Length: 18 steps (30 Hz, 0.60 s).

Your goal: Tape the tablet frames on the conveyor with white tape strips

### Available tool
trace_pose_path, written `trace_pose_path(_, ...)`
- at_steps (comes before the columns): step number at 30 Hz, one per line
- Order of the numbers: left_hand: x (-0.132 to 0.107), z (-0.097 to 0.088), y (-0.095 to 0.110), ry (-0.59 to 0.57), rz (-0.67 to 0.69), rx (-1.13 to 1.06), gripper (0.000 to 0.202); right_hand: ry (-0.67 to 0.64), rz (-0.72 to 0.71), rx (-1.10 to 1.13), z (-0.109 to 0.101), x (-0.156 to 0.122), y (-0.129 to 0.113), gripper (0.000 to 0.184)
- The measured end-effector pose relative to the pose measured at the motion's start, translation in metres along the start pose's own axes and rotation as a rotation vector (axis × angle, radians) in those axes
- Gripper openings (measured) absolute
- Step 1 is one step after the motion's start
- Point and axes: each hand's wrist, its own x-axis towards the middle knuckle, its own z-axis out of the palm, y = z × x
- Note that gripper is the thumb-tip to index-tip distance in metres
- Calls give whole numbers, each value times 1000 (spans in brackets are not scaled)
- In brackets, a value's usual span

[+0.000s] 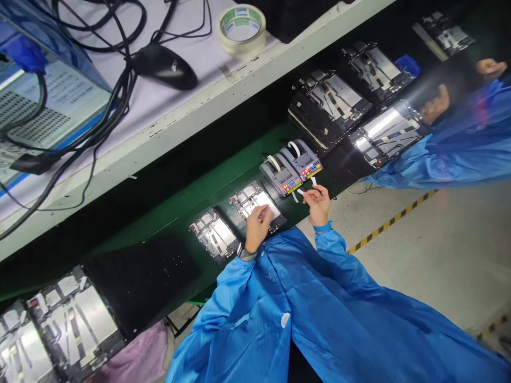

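My right hand (318,206) is in front of two grey tape dispensers, its thumb and finger pinched at a short strip of white tape (301,192). Lit buttons show on the left dispenser (282,176) and the right dispenser (302,159), and each carries a white roll. More tape ends stick out at their fronts. My left hand (257,227) is over an opened tablet (249,196) with silver plates inside, fingers curled and the fingertips drawn together. Whatever may be between them is too small to make out. Beside it on the left lies another opened tablet (215,234).
Several opened tablets (75,324) line the dark green bench (167,213) on both sides. At the right a co-worker's hand (437,105) is by a tablet (393,133). The shelf (191,109) above holds a tape roll (241,29), a black mouse (165,65) and cables.
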Motion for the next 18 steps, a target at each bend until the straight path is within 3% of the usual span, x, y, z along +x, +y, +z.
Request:
trace_pose_path(3, 19, 13, 24, -98, -72, -368, 47, -162, -30, -10, 26, -37, -22, 52)
trace_pose_path(6, 27, 15, 34, -162, -101, -564, 45, -279, -57, 16, 48, -60, -33, 52)
trace_pose_path(9, 23, 6, 35, -119, -99, -607, 38, -339, -86, 26, 60, -73, -38, 48)
trace_pose_path(13, 13, -15, 35, -4, -67, -587, 37, -324, -143, -44, 65, -83, -43, 36)
trace_pose_path(18, -3, -38, 35, 108, -36, -559, 36, -512, -137, -179, 76, -97, -49, 24)
